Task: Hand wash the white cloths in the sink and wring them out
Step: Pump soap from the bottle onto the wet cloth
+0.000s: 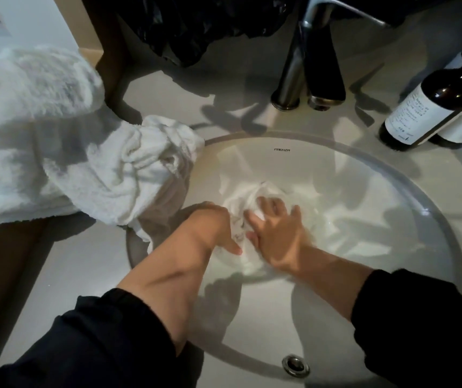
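Note:
A white cloth [255, 200] lies bunched and wet in the bottom of the white oval sink [364, 169]. My left hand [213, 228] grips the cloth's near-left part, its fingers curled into the fabric. My right hand [274, 233] lies on top of the cloth with its fingers spread and pressing down. A second white cloth [140, 169] is heaped on the counter at the sink's left rim, one corner hanging over the edge.
A thicker white towel [28, 107] lies at the far left. The metal faucet [291, 74] stands behind the sink. Two dark bottles with white labels [425, 107] sit at the back right. A black bag [196, 26] is behind. The overflow hole [295, 365] is near me.

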`<action>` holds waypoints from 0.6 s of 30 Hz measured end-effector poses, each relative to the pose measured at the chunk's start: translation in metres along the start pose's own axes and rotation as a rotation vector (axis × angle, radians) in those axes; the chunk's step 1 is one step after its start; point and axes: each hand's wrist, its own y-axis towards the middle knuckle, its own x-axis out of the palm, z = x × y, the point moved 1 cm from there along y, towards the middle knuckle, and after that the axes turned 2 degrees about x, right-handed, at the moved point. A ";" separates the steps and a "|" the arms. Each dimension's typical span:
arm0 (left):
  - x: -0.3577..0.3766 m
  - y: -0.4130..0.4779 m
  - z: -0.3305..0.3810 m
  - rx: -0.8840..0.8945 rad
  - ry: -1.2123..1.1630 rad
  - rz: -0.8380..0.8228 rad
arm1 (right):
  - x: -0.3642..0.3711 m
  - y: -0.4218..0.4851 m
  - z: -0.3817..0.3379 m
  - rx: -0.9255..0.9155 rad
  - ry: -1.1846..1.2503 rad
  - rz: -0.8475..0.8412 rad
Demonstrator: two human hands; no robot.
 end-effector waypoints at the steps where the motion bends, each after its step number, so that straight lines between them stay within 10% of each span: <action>1: 0.001 0.000 0.001 -0.005 -0.002 -0.013 | 0.003 0.007 0.001 -0.002 0.002 0.012; 8: 0.008 0.005 0.004 0.034 -0.003 0.025 | -0.014 0.045 0.024 0.060 0.415 0.051; 14: 0.001 0.012 0.003 -0.013 -0.012 0.125 | -0.037 0.017 0.104 0.774 0.998 -0.032; 18: 0.002 0.014 0.005 0.007 -0.106 0.076 | -0.038 -0.011 0.048 0.320 0.880 0.231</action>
